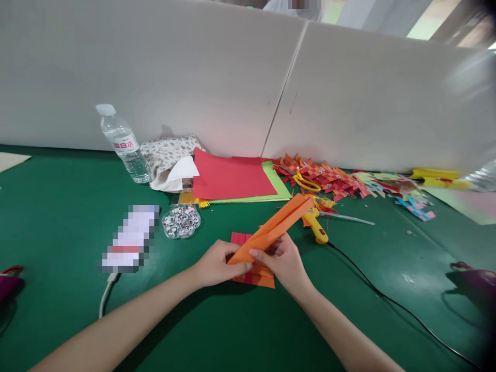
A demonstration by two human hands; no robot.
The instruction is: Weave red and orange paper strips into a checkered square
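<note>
My left hand (217, 263) and my right hand (284, 261) both grip a long folded strip of orange paper (277, 225), tilted up toward the right. The left thumb presses its lower end, while my right thumb lies along the near edge farther up. Beneath the hands, a piece of red and orange paper with slits (256, 279) lies on the green table, partly covered by them. Just beyond the strip's upper end rests a yellow hot glue gun (318, 230) with a black cord.
Red paper sheets (232, 175) lie behind my hands. Woven paper fish (325, 178) and yellow scissors (306, 182) are at back right. A bag of googly eyes (181, 222), a phone (132, 235) and a water bottle (126, 144) stand left. A grey partition (174, 67) closes the back.
</note>
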